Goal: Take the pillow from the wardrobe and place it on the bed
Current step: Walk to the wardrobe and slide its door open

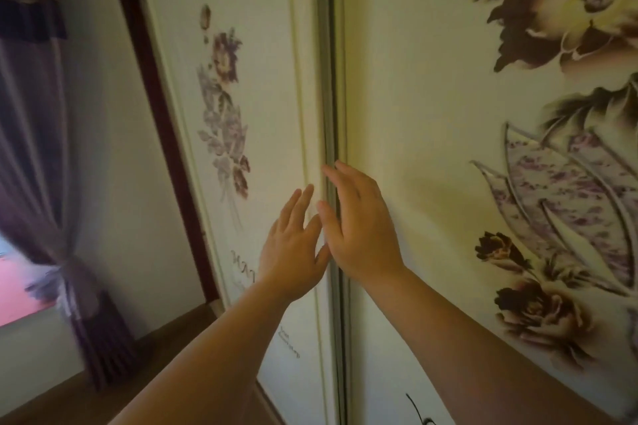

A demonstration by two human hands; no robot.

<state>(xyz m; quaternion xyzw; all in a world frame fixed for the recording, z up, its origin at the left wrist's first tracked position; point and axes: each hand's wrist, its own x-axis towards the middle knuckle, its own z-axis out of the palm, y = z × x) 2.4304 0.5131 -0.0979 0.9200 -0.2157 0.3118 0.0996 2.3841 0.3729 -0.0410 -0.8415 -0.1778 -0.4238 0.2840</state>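
A person is standing close before a cream-coloured wardrobe with two sliding door panels, both shut. The left hand (293,248) is stretching out with fingers spread and empty, lying on or just over the left cream door panel (241,114), which is printed with a small purple flower sprig. The right hand (359,224) is also reaching flat and unclenched, gripping nothing, its fingertips (340,167) sitting at the grey vertical seam (328,79) where the two panels meet. The right cream door panel (431,114) is showing large brown and purple blooms and leaves. Whether either hand is actually touching the surface cannot be told. The two hands are nearly meeting at the thumbs. The pillow is not showing anywhere; the doors are covering the wardrobe's inside. To the left, a purple tied-back curtain (41,183) is hanging beside a white wall (114,148).
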